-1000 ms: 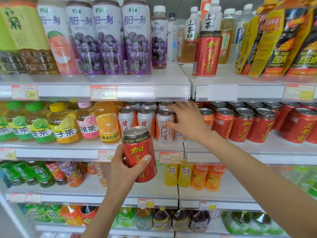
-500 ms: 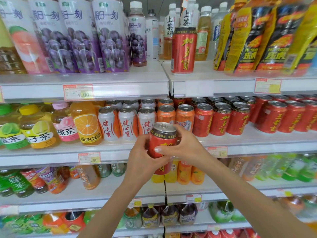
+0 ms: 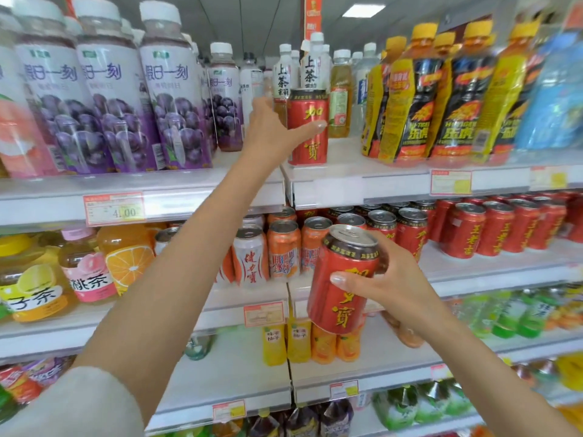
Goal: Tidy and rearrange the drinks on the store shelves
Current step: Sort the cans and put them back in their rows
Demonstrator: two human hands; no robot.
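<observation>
Since half a second ago the left hand point(image 3: 271, 130) has let go of the lower can and risen to the upper shelf point(image 3: 362, 181), leaving the right hand point(image 3: 388, 285) as the only grip on it.

Three large grape-drink bottles point(image 3: 176, 105) stand in the front row at the left of that shelf, with a fourth, smaller-looking one behind them. At least three yellow-and-black energy-drink bottles point(image 3: 407, 102) crowd the right side; blur stops a surer count.

Two red herbal-tea cans matter here. One, the tall red can point(image 3: 307, 149), stands upright at the upper shelf's front edge. The left hand is spread wide at it, thumb straight across its face and fingers reaching past its left side; whether they touch cannot be told.

The second red can point(image 3: 340, 307) is held tilted in front of the middle shelf point(image 3: 489, 272), the right thumb across its front and fingers wrapped behind.

Two orange cans point(image 3: 284, 250) stand just beside it on that shelf.
</observation>
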